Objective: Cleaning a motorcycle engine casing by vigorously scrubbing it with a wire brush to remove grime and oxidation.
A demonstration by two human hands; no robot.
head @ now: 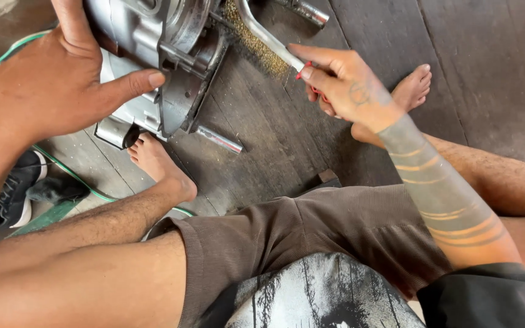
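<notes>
Dull cast-metal engine casing [153,36], brassy bristled wire brush [256,39], rough dark wooden floor [274,133]

No packages, labels, signs or screens show (none anywhere).

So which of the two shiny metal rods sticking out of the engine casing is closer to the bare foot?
The lower rod, jutting from the engine casing just right of the left foot. The other rod sits at the top edge, far from either foot.
</notes>
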